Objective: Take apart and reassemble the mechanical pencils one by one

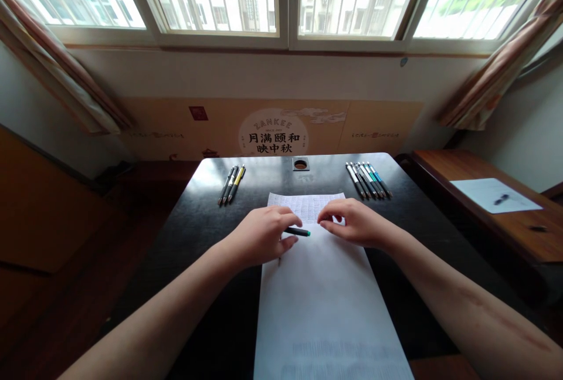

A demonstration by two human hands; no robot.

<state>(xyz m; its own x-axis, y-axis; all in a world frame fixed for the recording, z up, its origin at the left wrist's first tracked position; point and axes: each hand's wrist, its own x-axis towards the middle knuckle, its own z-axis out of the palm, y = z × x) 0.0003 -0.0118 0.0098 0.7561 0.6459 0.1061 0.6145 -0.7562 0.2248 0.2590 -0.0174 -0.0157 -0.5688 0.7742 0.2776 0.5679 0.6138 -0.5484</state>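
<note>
Head view: left hand [259, 236] closed around a dark pen [298, 231] with a green tip, which pokes out right toward the right hand [354, 223]. Right hand is loosely curled, fingertips down on the paper [325, 298], holding nothing, just beside the pen tip. Paper lies lengthwise mid-tabletop [197, 216], print at its far and near ends. Three pens [231, 184] lie far left, a row of pens [368, 180] far right, and a small round hole [301, 164] sits at the far edge.
</note>
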